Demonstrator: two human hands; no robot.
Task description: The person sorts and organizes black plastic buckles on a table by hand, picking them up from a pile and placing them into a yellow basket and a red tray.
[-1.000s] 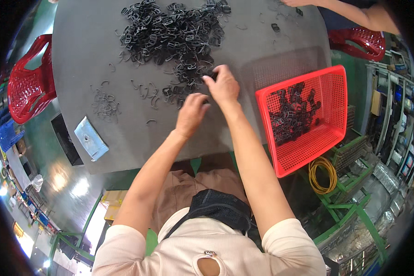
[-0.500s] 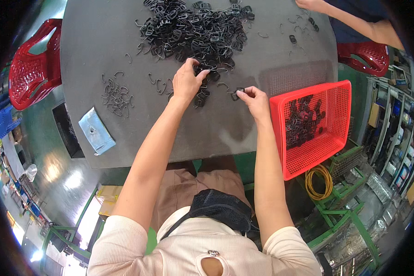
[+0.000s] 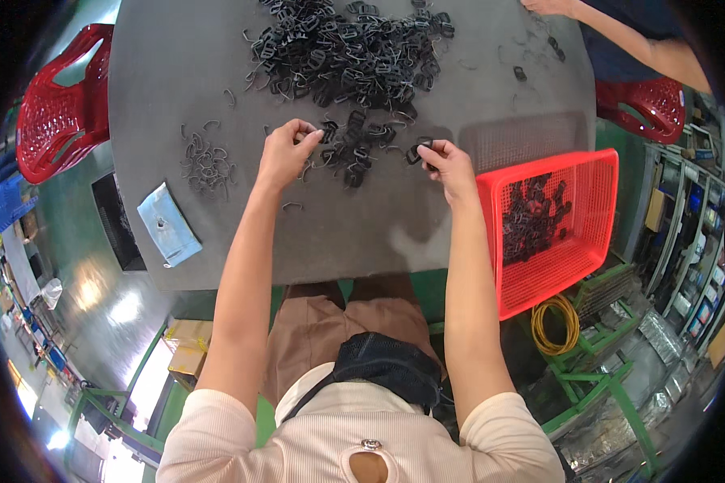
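Note:
My right hand [image 3: 449, 167] pinches a black plastic buckle [image 3: 416, 151] between thumb and fingers, just above the table. My left hand [image 3: 285, 153] is closed in a pinch at the left side of a small cluster of black buckles [image 3: 354, 149]; a dark buckle [image 3: 329, 131] shows at its fingertips. Behind the cluster spreads a large heap of black buckles with wire hooks [image 3: 342, 56]. Loose curved wire hooks [image 3: 207, 163] lie in a small pile to the left, and a single hook [image 3: 293, 205] rests nearer to me.
A tilted red plastic basket [image 3: 556, 282] with black buckles in it stands by the table's right edge. A light blue cloth-like item [image 3: 169, 225] lies at the left edge. Across the table, a co-worker's arm [image 3: 620, 32] reaches in near scattered pieces. Red chairs [image 3: 64, 105] flank the grey table [image 3: 330, 249].
My left hand has moved left, away from the middle of the cluster. My right hand has lifted slightly with its buckle. A single hook now lies on the table below my left hand.

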